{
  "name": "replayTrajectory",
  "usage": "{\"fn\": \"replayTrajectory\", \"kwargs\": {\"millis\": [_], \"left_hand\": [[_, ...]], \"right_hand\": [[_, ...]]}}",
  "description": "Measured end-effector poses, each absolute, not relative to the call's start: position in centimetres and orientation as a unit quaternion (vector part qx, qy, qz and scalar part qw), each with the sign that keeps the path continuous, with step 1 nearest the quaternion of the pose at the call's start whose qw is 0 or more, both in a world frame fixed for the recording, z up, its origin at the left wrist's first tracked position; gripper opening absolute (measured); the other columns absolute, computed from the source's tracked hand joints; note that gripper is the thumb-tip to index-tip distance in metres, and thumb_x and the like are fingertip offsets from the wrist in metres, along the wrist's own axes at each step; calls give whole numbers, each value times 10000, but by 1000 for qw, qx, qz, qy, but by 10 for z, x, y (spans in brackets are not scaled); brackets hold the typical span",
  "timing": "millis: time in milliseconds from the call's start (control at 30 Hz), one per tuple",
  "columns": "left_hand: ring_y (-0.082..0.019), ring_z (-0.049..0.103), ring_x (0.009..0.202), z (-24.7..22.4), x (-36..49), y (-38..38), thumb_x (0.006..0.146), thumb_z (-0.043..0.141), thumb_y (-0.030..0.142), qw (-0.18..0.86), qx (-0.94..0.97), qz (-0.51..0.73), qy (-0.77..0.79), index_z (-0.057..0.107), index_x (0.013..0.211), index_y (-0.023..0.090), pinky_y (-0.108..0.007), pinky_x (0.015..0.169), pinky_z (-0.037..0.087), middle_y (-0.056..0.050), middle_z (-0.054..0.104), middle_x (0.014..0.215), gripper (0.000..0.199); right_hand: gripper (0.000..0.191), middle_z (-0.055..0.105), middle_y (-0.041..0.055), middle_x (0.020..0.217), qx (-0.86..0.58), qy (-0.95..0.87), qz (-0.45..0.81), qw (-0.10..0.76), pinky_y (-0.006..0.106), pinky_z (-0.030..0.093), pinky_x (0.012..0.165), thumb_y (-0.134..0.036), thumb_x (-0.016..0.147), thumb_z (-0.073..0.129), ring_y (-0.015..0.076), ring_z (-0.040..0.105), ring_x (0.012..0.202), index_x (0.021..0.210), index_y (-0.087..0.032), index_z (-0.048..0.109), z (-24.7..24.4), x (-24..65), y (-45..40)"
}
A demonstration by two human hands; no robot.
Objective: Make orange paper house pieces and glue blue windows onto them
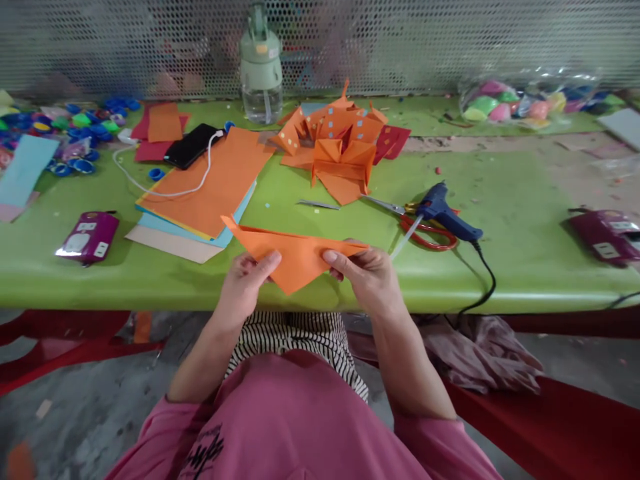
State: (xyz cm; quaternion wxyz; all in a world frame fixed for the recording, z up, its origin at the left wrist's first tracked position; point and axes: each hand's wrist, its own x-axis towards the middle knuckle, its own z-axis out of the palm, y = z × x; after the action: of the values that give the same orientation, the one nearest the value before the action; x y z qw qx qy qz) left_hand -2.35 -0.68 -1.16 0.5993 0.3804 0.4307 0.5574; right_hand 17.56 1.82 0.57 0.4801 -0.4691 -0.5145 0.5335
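The folded orange paper [295,257] is held up at the near edge of the table [150,283]: a narrow tip juts upward at its left, a corner points down at its middle, and its right end tapers. The left hand [245,283] pinches its left side, thumb in front; the right hand [373,277] pinches its right side, fingers curled.
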Motion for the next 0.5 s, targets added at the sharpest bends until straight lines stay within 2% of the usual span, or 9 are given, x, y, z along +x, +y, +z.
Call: {"fn": "replayTrajectory", "kwargs": {"millis": [100, 200, 333, 500], "left_hand": [[-156, 715, 648, -12, -24, -4, 802, 804, 477, 598, 362, 564, 439, 778, 829, 211, -268, 589, 616, -16, 763, 753, 269], [-148, 699, 633, -12, -22, -2, 779, 816, 497, 602, 368, 552, 444, 775, 794, 201, -264, 566, 613, -13, 753, 730, 299], [-131, 660, 586, -12, -20, -3, 740, 839, 517, 603, 357, 542, 464, 731, 700, 190, -266, 559, 610, 4, 717, 659, 346], [-132, 642, 577, -13, -20, -5, 764, 812, 531, 591, 365, 541, 474, 660, 616, 193, -273, 573, 608, 12, 665, 596, 399]], "right_hand": [[385, 599, -31, 580, -477, -510, 533, 477, 240, 367, 494, -577, 762, 807, 79, 480, 521, 660, -216, 724, 4, 178, 17], [394, 587, -33, 605, -475, -522, 529, 471, 241, 371, 498, -582, 726, 832, 86, 479, 545, 652, -215, 713, 4, 179, 15], [449, 523, -45, 527, -488, -521, 517, 471, 239, 329, 467, -578, 712, 843, 84, 438, 504, 557, -209, 639, 3, 177, 15], [437, 568, -38, 509, -502, -499, 527, 471, 236, 350, 443, -612, 679, 849, 81, 447, 462, 598, -211, 695, -3, 174, 16]]}}
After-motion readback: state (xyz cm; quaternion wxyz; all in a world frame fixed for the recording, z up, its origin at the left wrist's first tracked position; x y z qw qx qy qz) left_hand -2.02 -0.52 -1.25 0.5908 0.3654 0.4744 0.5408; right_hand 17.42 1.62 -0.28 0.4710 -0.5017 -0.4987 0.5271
